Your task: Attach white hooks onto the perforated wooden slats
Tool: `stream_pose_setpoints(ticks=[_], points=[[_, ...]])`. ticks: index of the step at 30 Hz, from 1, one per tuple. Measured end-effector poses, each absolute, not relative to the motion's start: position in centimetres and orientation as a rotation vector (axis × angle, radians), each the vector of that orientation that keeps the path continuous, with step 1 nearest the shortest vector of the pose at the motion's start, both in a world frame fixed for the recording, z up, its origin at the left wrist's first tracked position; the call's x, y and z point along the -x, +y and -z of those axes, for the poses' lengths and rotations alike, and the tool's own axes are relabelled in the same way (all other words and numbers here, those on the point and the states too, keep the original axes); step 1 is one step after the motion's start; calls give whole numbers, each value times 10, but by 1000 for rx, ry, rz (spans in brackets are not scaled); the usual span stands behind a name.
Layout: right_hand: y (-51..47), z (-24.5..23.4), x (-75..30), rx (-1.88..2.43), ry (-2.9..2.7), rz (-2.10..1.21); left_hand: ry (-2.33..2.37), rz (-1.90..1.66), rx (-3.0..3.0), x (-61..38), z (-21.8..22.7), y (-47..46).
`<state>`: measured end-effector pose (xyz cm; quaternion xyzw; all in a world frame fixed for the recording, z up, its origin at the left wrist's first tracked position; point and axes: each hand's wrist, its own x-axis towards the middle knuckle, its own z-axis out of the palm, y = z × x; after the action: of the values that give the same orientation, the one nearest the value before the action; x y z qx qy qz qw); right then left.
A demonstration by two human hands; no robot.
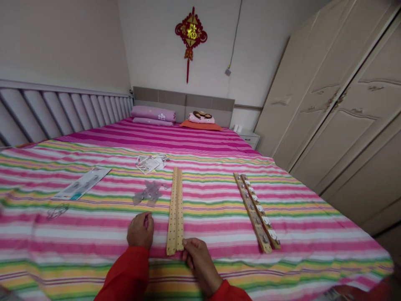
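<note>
Two long pale wooden strips (pixel 175 209) with rows of small holes lie side by side on the striped bedspread (pixel 219 200). My right hand (pixel 199 261) rests at their near end, fingers curled against the right strip's end. My left hand (pixel 140 230) sits closed on the bedspread just left of the strips; something small may be pinched in it, but I cannot make it out. Both sleeves are red. A second pair of wooden strips (pixel 256 211), fitted with several white and metal pieces, lies to the right.
A clear plastic bag of small parts (pixel 149 192) lies left of the strips, more packets (pixel 150 163) behind it, and a printed sheet (pixel 82 183) further left. Pillows (pixel 153 113) sit at the headboard. A cream wardrobe (pixel 344 108) stands to the right.
</note>
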<state>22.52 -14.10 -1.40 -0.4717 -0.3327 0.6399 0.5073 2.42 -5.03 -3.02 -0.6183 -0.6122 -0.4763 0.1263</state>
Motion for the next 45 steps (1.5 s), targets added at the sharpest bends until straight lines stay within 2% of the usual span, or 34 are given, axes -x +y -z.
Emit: stream_pose_setpoints(ticks=[23, 34, 40, 45], points=[[-169, 17, -267, 1142, -832, -1415, -1899, 1470, 1810, -26, 29, -52], [-178, 25, -264, 1068, -641, -1396, -2381, 2115, 1464, -31, -5, -41], [-179, 29, -265, 1086, -599, -1378, -2728, 1812, 1685, -19, -21, -17], [-181, 28, -266, 1063, -583, -1364, -2856, 1861, 1761, -6, -26, -5]])
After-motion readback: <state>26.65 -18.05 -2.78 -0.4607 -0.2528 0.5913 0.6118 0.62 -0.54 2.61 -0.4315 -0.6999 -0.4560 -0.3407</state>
